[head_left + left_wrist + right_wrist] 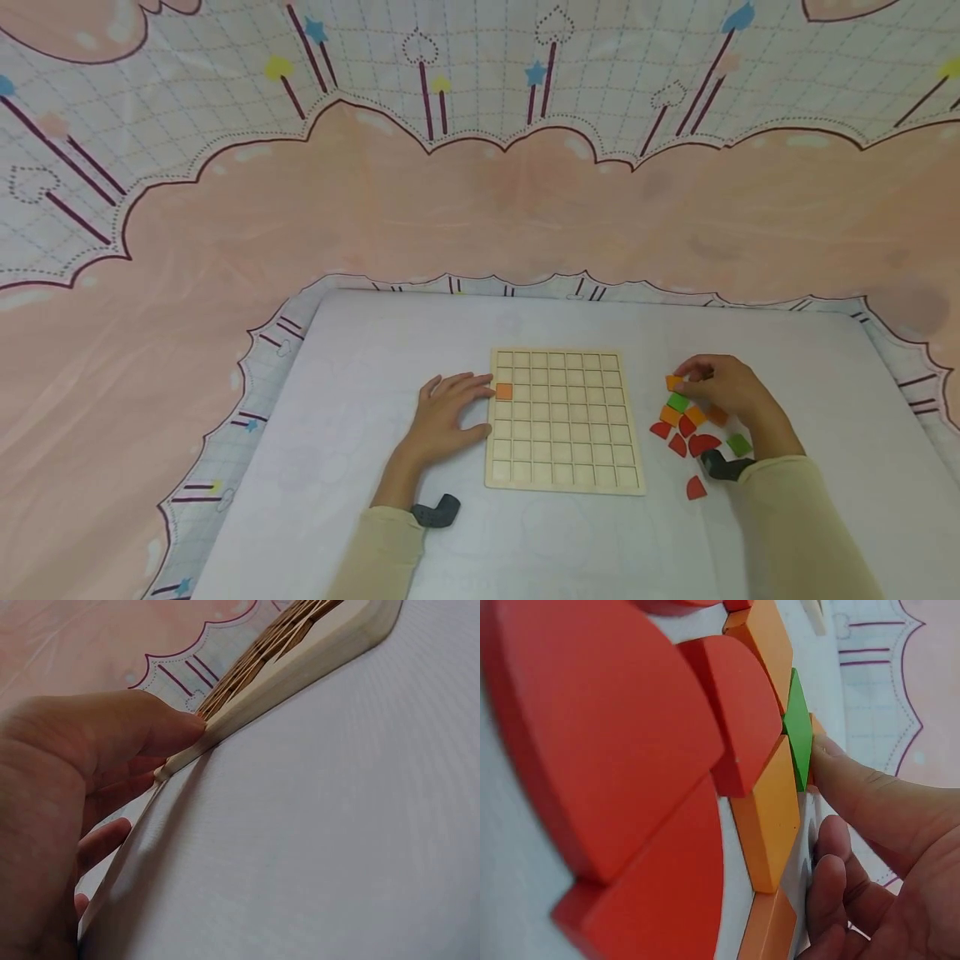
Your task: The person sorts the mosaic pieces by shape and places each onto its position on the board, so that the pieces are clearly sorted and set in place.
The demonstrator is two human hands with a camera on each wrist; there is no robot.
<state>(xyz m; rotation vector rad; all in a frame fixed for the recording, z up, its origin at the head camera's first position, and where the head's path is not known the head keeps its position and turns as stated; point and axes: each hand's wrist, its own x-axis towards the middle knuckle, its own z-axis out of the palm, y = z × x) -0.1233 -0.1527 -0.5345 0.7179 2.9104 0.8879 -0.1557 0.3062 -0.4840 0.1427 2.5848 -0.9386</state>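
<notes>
Left hand lies flat, fingers straight against the wooden grid board's left edge; right hand pinches an orange tile above the loose tiles.

The head view looks down from above on the whole table, board at lower centre. The left wrist view skims the tabletop beside the wooden grid board it shares; the right wrist view presses close against the coloured pieces

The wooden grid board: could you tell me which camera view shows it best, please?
The head view: the whole wooden grid board shows there, with one orange tile in it. The left wrist view catches only its edge; the right wrist view shows none of it.
</notes>
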